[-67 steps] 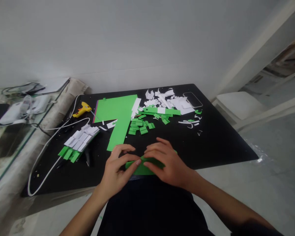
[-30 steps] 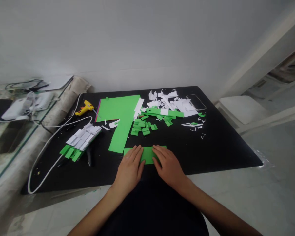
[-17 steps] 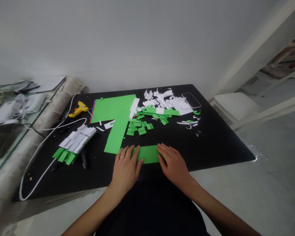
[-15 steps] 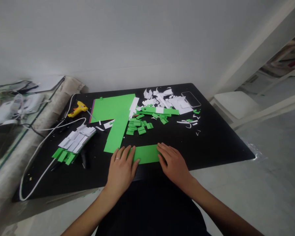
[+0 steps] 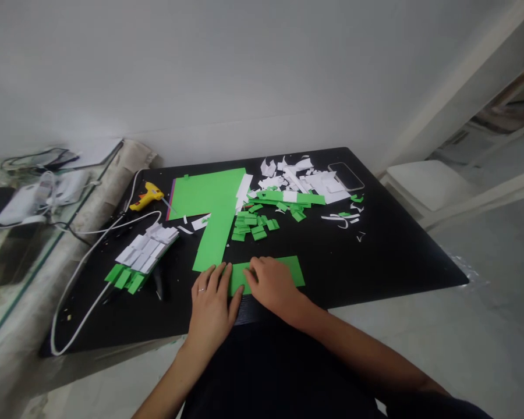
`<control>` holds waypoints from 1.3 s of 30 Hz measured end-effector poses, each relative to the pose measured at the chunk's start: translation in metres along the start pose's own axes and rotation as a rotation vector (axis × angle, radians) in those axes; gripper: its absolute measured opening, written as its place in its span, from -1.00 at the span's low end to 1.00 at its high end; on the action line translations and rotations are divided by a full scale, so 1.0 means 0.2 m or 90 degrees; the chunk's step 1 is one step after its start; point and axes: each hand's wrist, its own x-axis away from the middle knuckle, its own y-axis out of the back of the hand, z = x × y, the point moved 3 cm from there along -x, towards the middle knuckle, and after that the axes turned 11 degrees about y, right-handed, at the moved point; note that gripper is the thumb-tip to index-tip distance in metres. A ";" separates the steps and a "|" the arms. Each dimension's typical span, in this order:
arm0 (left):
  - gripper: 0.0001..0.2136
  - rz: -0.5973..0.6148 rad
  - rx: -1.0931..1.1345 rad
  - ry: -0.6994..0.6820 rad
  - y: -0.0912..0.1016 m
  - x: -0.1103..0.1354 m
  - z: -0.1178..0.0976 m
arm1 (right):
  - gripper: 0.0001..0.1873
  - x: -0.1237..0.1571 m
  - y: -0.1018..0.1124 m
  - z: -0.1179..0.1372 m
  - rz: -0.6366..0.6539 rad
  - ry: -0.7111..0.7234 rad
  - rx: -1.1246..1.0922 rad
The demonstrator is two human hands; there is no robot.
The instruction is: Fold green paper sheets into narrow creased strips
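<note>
A green paper strip point(image 5: 294, 269) lies flat near the front edge of the black table. My left hand point(image 5: 213, 297) rests on the strip's left end with its fingers stretched out, the thumb a little apart. Across the strip's middle, my right hand point(image 5: 271, 282) presses down with bent fingers drawn together. Its fingertips touch the paper; I see nothing held in them. Just beyond my left hand is the end of a longer green strip point(image 5: 212, 244). Several small folded green paper pieces point(image 5: 255, 224) are heaped past the hands.
To the left are a layered white and green paper piece point(image 5: 146, 250), a yellow glue gun point(image 5: 147, 196) and a white cable point(image 5: 82, 256). Green sheets point(image 5: 192, 192) lie at the back. White paper scraps point(image 5: 292, 174) and a clear phone case point(image 5: 347, 176) are at back right.
My right hand has moved left from the strip's right end to its middle, its fingers now more bent. The strip's right end is uncovered. My left hand stays at the left end.
</note>
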 end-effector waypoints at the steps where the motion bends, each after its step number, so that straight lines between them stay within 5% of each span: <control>1: -0.54 0.004 0.004 0.003 0.00 0.00 0.00 | -0.78 -0.03 -0.01 0.02 0.019 -0.013 0.005; 6: -0.52 0.005 0.014 0.011 0.00 0.01 0.00 | -0.73 -0.06 -0.01 -0.04 0.037 -0.077 0.014; 21: -0.53 0.007 0.033 0.008 0.01 0.01 -0.02 | -0.64 0.23 0.21 -0.50 0.004 -0.277 -0.010; 25: -0.56 0.076 0.135 -0.029 0.03 -0.05 -0.14 | -0.63 0.22 0.19 -0.48 -0.082 -0.232 -0.063; 28: -0.77 0.192 0.213 -0.030 0.00 -0.16 -0.26 | -0.69 0.18 0.16 -0.39 -0.171 -0.105 -0.113; 31: -0.86 0.282 0.137 0.024 -0.04 -0.27 -0.34 | -0.84 0.15 0.10 -0.31 -0.150 0.000 -0.110; 39: -0.69 0.336 -0.039 0.170 -0.02 -0.34 -0.18 | -0.90 0.14 0.01 -0.29 -0.153 0.000 -0.063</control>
